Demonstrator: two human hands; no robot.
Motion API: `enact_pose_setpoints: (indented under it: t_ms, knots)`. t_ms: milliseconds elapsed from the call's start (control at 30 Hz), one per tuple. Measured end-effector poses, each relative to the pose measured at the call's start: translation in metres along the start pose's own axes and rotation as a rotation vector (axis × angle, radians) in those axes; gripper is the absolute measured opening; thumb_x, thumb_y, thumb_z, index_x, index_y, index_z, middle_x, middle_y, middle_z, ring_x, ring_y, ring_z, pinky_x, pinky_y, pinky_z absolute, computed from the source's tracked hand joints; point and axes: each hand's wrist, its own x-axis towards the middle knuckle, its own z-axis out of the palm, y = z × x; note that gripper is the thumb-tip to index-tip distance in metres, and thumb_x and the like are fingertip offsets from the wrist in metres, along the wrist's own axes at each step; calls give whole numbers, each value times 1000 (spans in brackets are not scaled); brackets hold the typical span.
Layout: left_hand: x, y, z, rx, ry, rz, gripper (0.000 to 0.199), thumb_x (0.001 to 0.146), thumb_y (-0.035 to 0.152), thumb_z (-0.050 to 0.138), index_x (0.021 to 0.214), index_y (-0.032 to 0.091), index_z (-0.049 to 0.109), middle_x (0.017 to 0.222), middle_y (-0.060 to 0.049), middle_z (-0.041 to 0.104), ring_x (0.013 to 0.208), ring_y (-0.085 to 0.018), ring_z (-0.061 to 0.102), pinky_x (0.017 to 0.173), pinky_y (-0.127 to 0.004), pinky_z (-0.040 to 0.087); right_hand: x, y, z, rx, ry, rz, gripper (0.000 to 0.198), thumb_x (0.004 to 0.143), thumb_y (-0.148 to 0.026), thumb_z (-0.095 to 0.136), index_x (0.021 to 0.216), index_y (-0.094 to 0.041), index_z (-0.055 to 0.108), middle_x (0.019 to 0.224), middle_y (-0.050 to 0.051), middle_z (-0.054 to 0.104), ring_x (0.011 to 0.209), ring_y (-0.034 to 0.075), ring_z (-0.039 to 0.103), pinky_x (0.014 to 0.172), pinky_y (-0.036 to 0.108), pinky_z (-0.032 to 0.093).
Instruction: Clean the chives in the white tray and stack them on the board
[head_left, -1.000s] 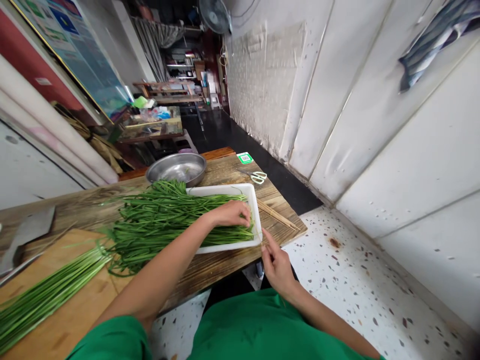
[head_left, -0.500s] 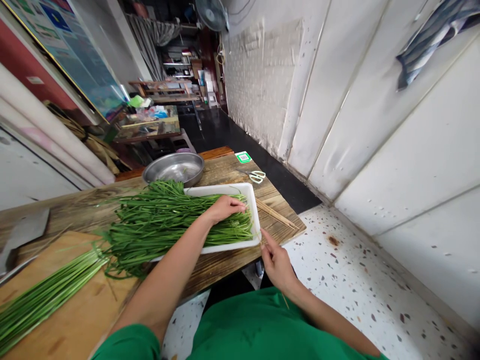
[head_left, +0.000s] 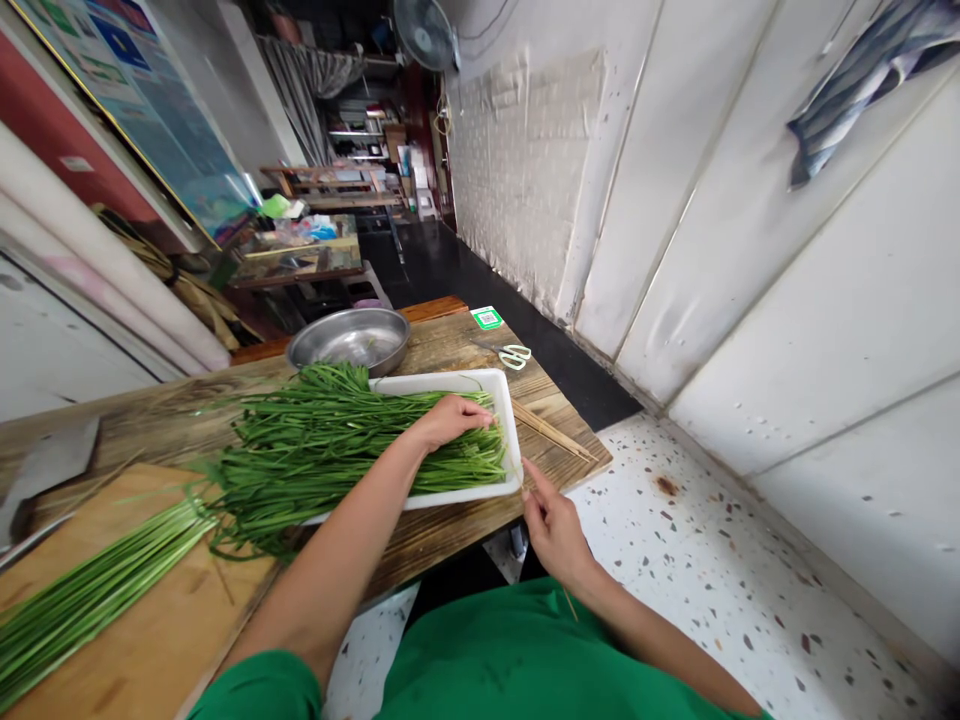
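Pinching a thin tan wooden stick, your right hand sits beside the white rectangular plastic tray of long green stalks; what your left hand grips there is unclear. Little seems done: many stalks lie loose.

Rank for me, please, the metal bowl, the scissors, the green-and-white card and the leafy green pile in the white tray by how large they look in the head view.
1. Leafy green pile
2. Metal bowl
3. Scissors and card: the scissors look longer, but their areas look too alike to rank.
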Motion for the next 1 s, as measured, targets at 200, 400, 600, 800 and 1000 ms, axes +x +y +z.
enact_pose_setpoints:
  t_ms: [200,400,600,800,1000]
  knots:
    - [-1,1,0,5,-7,16,35,67,42,57,83,13,69,86,-5,68,85,-19,59,79,-27,41,-2,1,1,-29,0,3,45,84,-23,37,128,-15,40,54,-3,45,45,10,36,45,21,34]
    - [0,0,-1,-1,-18,29,35,67,43,57,81,13,69,86,-4,68,84,-19,59,79,-27,41,-2,0,1,1,14,-11,44,84,-24,37,127,-15,41,54,-3,46,45,10,38,44,20,35]
    - [-1,-1,-2,-14,-16,20,36,67,43,57,82,13,69,86,-5,68,84,-19,59,79,-27,41,-2,-1,1,7,5,-10,44,84,-26,37,127,-16,41,56,-2,50,45,11,40,45,21,36]
    - [-1,-2,-2,-21,-15,25,35,67,44,57,79,14,69,86,-4,68,85,-19,58,80,-27,41,-4,2,2,-5,-7,7,44,85,-25,36,128,-15,40,53,-4,44,42,10,35,43,21,31]
    - [-1,-3,-2,-19,-18,25,34,67,44,57,79,14,69,86,-4,68,87,-19,58,81,-27,40,-3,2,2,16,-9,5,44,85,-26,36,127,-15,41,54,-2,48,46,12,41,46,21,35]
